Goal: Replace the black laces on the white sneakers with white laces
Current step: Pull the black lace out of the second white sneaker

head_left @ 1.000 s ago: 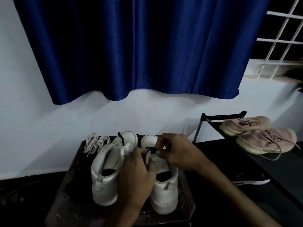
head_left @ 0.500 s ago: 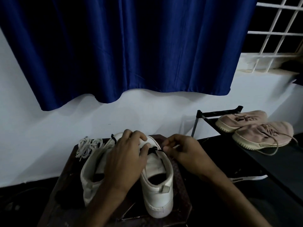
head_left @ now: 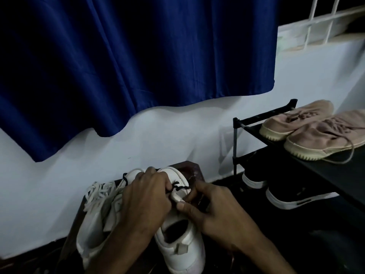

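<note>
both hands at the black lace

in the lower centre of the frame, 2 white sneakers sit on a dark table (head_left: 194,171). the left hand (head_left: 146,198) curls over the centre sneaker (head_left: 177,252), fingers clenched on the black lace (head_left: 179,187). the right hand (head_left: 219,212) pinches that sneaker's eyelet edge. the other sneaker (head_left: 92,228) lies just to its left, with the white laces (head_left: 98,191) bunched above it. pink shoes (head_left: 316,135) rest on a black rack (head_left: 256,117) at right.

Left of the one black shoe rack (head_left: 235,139) stands one worktop (head_left: 190,172) bearing two white sneakers (head_left: 181,254), two black laces (head_left: 178,187), one bundle of white laces (head_left: 98,191) and two hands, the left hand (head_left: 148,198) and the right hand (head_left: 221,210). On the rack: two tan shoes (head_left: 325,139) above, two black shoes (head_left: 296,194) below. One blue curtain (head_left: 138,66) hangs above the rack's left.
</note>
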A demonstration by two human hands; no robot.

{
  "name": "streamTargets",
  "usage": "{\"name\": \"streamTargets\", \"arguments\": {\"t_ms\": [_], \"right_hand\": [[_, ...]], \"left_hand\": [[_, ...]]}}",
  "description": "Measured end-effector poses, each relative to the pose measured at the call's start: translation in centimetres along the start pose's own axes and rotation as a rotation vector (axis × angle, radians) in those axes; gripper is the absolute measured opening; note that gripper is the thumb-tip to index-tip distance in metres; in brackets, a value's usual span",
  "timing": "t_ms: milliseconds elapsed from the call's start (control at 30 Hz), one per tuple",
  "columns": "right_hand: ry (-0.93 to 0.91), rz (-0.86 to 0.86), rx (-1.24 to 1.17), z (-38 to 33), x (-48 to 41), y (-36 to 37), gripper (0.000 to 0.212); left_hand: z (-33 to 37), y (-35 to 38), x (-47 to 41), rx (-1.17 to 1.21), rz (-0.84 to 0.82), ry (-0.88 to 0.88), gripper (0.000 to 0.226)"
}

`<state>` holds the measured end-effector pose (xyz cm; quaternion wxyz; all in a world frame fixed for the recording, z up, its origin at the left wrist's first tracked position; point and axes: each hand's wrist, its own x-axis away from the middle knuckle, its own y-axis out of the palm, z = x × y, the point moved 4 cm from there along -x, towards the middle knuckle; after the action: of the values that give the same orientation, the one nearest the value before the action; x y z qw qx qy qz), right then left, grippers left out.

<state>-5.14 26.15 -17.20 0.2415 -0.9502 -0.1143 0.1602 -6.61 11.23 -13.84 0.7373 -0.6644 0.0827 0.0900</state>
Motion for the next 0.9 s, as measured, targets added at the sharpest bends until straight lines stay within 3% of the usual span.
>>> {"name": "streamTargets", "arguments": {"t_ms": [233, 433, 667, 833, 900], "right_hand": [[0.077, -0.039, 0.016, 0.4, -1.1, 0.1, 0.035], [0.145, 0.01, 0.012, 0.9, -1.9, 1.9, 0.028], [0.144, 0.177, 0.15, 1.2, -0.9, 2.1, 0.03], [0.149, 0.182, 0.163, 0.3, -0.6, 2.8, 0.03], [0.18, 0.198, 0.127, 0.6, -0.6, 2.8, 0.041]], "left_hand": [[0.9, 0.0, -1.4, -0.134, -0.16, 0.056, 0.013], [-1.7, -0.3, -2.2, 0.059, -0.265, -0.014, 0.01], [-5.0, -1.6, -2.5, 0.16, -0.066, -0.182, 0.016], [-2.9, -0.9, -1.3, 0.272, -0.072, 0.011, 0.006], [-1.8, -0.9, -1.3, 0.25, -0.18, 0.106, 0.01]]}}
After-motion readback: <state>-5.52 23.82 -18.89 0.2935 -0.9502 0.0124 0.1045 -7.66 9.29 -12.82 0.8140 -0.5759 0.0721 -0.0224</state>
